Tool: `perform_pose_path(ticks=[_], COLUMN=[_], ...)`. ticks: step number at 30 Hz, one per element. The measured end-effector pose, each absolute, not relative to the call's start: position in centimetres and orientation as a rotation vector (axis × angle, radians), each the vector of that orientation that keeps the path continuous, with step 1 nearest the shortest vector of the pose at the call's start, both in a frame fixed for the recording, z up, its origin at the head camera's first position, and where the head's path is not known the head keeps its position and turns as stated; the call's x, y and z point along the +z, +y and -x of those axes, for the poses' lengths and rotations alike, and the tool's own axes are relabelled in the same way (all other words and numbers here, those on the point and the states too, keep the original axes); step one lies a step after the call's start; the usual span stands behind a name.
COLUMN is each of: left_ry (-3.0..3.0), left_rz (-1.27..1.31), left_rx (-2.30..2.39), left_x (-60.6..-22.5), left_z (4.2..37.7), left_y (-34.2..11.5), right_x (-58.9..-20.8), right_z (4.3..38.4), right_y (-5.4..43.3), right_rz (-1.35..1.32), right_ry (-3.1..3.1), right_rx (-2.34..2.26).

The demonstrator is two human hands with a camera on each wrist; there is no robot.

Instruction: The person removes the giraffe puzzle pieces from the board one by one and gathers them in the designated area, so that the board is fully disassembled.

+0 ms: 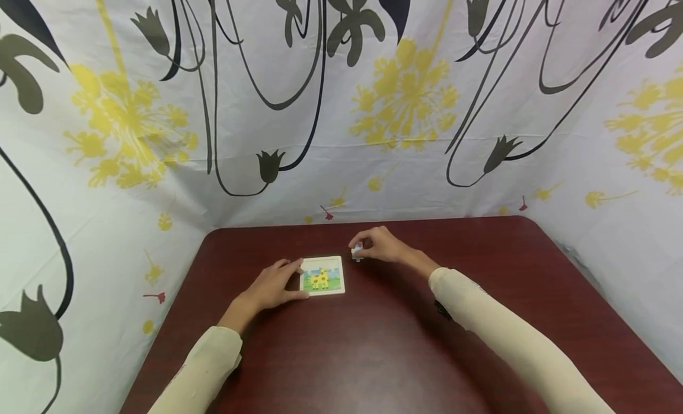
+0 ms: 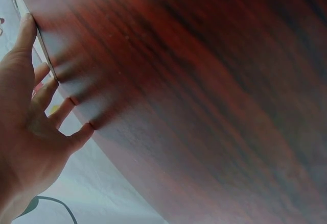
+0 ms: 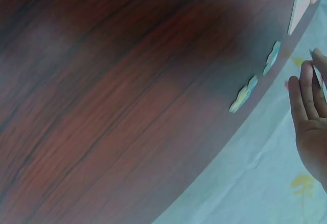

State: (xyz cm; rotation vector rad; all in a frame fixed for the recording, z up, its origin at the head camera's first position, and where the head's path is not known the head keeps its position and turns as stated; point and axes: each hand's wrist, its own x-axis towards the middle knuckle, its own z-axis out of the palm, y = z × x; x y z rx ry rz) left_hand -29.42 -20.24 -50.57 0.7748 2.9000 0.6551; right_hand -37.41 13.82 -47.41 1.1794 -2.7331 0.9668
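A small jigsaw puzzle board [image 1: 342,275] with a pale frame and a yellow giraffe picture lies flat on the table. A pale strip runs along the top of the picture. My left hand [image 1: 272,285] grips the board at its left side, thumb at the lower corner and a finger at the upper one. Beyond the board's upper right corner, my right hand [image 1: 385,247] pinches a small coloured puzzle piece [image 1: 357,251] between thumb and fingertips, close above the table. In the right wrist view two puzzle pieces [image 3: 242,95] [image 3: 272,58] rest on the table near that hand.
The dark red-brown table [image 1: 341,354] has rounded far corners. A white cloth [image 1: 331,123] with yellow and grey flower prints hangs behind it and along both sides.
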Motion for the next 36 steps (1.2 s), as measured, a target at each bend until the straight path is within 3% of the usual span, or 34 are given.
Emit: perform_pose_path(ticks=[23,36], left_ry=[2.894,2.906], left_rz=[-0.798,-0.808], left_rx=[0.658,0.666], left_x=[-50.7,-50.8], left_z=[29.4,29.5], left_y=[-20.4,-20.4], right_x=[-48.4,-49.8], right_z=[38.0,37.9], right_y=[23.0,24.5], right_rz=[-0.975,-0.875], right_ry=[-2.798,-2.886], right_rx=[0.957,0.879])
